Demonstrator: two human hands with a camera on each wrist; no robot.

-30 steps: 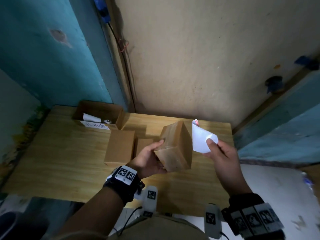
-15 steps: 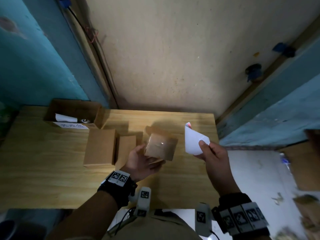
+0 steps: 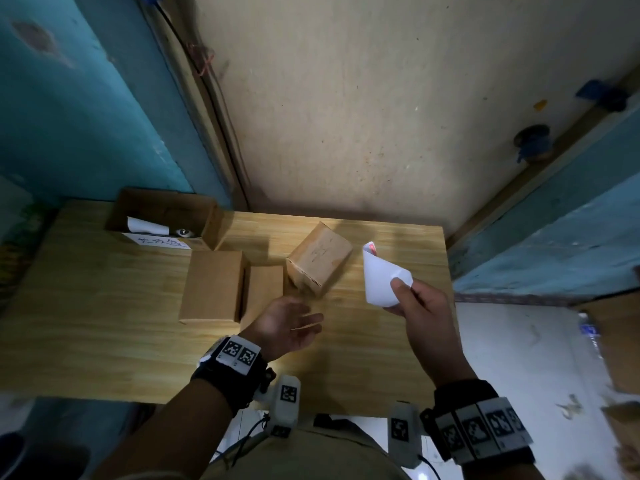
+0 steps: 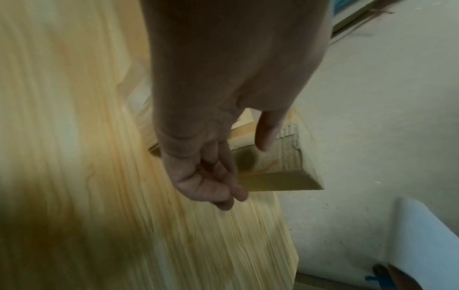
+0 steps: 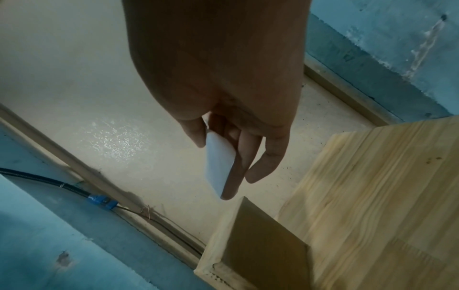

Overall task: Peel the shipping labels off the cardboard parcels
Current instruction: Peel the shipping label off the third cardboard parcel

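Note:
A taped cardboard parcel [image 3: 318, 258] sits on the wooden table [image 3: 104, 323], its top bare of any label. My left hand [image 3: 294, 323] hovers just in front of it, palm up, fingers relaxed and empty; the left wrist view shows the same loose fingers [image 4: 218, 186] near the parcel [image 4: 285, 176]. My right hand [image 3: 415, 299] pinches a peeled white shipping label [image 3: 381, 278], curled, to the right of the parcel. In the right wrist view the thumb and fingers hold the label [image 5: 218, 166] above the parcel's corner [image 5: 261, 245].
Two plain cardboard parcels [image 3: 213, 285] [image 3: 263, 289] lie side by side left of the taped one. An open box [image 3: 166, 216] at the back left holds peeled labels. Walls close off the back. A white floor [image 3: 519, 358] lies beyond the table's right edge.
My left hand set the taped parcel down on the table and let go, then drew back. My right hand kept holding the label.

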